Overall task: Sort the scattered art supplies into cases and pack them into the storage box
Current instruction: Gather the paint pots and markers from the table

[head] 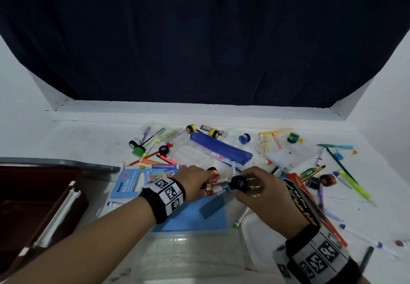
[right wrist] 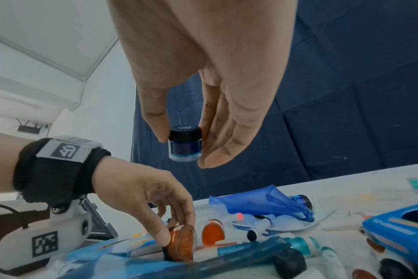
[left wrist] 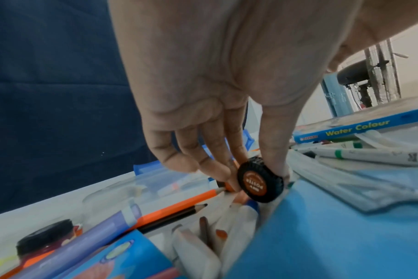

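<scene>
L hand: fingers curled, thumb + fingertips pinch orange paint pot lying on its side among markers, on table
R hand: thumb + forefinger grip dark blue paint pot, other fingers nearly straight beside it; pot held clear above table
Blue pencil case: centre of table, behind both hands
Storage box: clear plastic, near edge, below hands
Supplies: pens, pencils, pots scattered round case

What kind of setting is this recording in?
Probably an improvised indoor craft table: a white-covered tabletop strewn with pens and paint pots, a dark blue curtain hung behind it, and a router on the wall suggesting a home or office.
</scene>
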